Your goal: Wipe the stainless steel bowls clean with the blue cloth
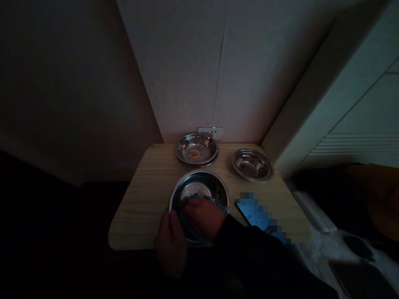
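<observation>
A steel bowl (pixel 225 187) is at the front of the small wooden table, tilted slightly toward me. My left hand (pixel 171 243) is closed on its near left rim, thumb over the edge. Inside the bowl, my right hand (pixel 204 214) presses a bluish-green cloth (pixel 192 224) against the metal. Its fingers are bent around the cloth and partly hidden by the back of the hand. Some of the cloth hangs past the near rim.
Stacked steel dishes (pixel 205 143), the top one with a yellow-and-red sticker, stand by the wall socket (pixel 215 132). More nested steel bowls (pixel 252 168) are at the back right. A lit phone (pixel 254 214), partly pixelated, lies beside my right sleeve on the wooden table (pixel 137 207).
</observation>
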Demonstrator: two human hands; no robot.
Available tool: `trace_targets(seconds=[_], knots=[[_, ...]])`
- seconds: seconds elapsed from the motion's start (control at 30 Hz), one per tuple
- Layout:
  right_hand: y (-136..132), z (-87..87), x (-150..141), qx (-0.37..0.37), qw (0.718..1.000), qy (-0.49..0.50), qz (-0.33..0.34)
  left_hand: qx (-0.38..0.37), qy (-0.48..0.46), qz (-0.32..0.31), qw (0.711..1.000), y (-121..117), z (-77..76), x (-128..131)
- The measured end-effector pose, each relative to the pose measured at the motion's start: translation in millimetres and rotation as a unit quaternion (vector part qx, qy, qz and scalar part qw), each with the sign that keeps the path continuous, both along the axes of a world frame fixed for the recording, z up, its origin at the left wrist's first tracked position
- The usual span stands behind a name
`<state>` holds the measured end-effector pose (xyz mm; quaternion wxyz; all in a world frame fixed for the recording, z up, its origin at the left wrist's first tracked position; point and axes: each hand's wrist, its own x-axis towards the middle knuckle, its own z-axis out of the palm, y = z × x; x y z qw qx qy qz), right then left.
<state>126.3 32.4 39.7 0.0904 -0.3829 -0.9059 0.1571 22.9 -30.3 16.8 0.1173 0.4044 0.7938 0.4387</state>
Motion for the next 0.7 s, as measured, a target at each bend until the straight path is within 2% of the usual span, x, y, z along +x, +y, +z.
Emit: trace_targets(seconds=[0.13,0.2,0.27,0.4,0.47,0.57,0.7], knots=[[15,1.0,-20,0.028,0.988,0.008,-0.149,0.003,0.0,-0.014,1.0,-1,-3.5,1],[20,1.8,-28,0.031,0.98,0.011,-0.194,0.014,0.004,-0.01,1.0,0,-3.7,1],[20,2.4,-29,0.027,0.984,0.014,-0.177,0.02,0.012,-0.002,1.0,2,-2.4,1],[6,1.7,-12,-0.001,0.999,0.004,-0.038,0.002,0.038,0.023,0.999,5,-0.1,-1],[-1,1.0,2,-0.008,1.0,-0.018,0.003,0.002,0.052,0.027,0.998,4,-1.2,-3],[-2,0.1,22,0.007,0.998,-0.064,-0.014,0.023,0.056,0.0,0.998,2,-3.1,-2],[6,-2.9,32,0.046,0.988,-0.098,-0.108,0.057,0.063,-0.039,0.996,1,0.5,3]])
